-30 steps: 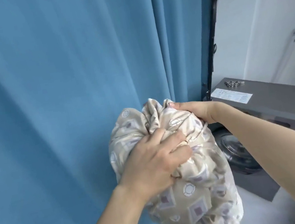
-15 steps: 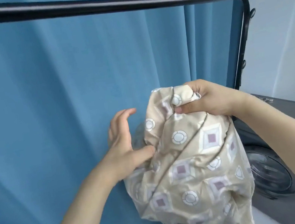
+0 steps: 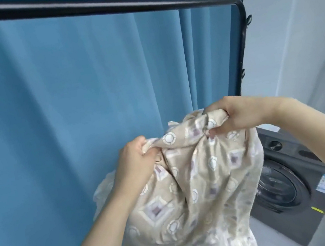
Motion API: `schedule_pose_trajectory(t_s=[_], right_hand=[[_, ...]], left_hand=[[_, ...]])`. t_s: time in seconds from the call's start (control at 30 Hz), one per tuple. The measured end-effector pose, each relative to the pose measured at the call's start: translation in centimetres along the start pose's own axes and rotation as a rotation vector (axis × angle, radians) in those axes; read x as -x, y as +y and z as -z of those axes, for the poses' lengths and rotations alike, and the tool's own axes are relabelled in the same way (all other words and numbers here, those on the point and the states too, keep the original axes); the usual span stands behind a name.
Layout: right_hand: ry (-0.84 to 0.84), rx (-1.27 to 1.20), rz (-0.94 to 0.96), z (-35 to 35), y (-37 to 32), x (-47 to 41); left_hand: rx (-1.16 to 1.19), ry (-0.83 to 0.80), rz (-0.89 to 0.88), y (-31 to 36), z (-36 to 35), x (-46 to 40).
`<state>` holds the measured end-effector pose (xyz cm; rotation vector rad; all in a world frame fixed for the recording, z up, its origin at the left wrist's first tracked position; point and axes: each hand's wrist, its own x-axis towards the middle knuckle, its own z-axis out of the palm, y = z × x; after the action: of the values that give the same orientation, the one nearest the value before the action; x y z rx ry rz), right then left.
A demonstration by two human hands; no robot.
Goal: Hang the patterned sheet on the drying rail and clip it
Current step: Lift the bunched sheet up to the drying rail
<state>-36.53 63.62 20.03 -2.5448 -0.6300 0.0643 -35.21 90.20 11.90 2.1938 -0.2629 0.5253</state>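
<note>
Left hand (image 3: 136, 162), spread and off the cloth half a second ago, now pinches a fold of the sheet (image 3: 191, 193); right hand (image 3: 240, 115) keeps its fist on the bunched top. Sheet hangs bundled between and below both hands, well under the rail (image 3: 93, 7) overhead. Two-handed grip is set, so spreading an edge and lifting it over looks next; no clipping yet.

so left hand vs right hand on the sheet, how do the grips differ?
The left hand sits lower and pinches a small fold of the patterned sheet; the right hand is higher, nearer the rail's end post, with its fist closed round a thicker bunch. Shared: both grip the sheet's top edge, below the rail, not yet over it.
</note>
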Motion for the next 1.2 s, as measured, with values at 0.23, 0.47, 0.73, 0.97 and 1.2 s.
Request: schedule_pose_trajectory(t_s=[0.23, 0.47, 0.73, 0.97, 1.2], right_hand=[[0.232, 0.106, 0.207, -2.5, 3.2, 0.6], [-0.201, -0.548, -0.144, -3.9, 5.0, 2.5], [-0.612, -0.673, -0.293, -7.9, 3.7, 1.7], [-0.275, -0.253, -0.134, -8.8, 2.6, 0.1], [0.089, -0.021, -0.017, -5.7, 1.4, -1.2]], left_hand=[[1.027, -0.059, 0.563, 2.0, -0.8, 0.4], [1.313, -0.149, 0.568, 5.0, 1.2, 0.4], [1.507, -0.033, 0.464, 9.4, 1.6, 1.4], [1.571, -0.040, 0.361, 9.0, 2.4, 1.5], [0.703, -1.014, -0.016, 5.4, 3.7, 3.3]])
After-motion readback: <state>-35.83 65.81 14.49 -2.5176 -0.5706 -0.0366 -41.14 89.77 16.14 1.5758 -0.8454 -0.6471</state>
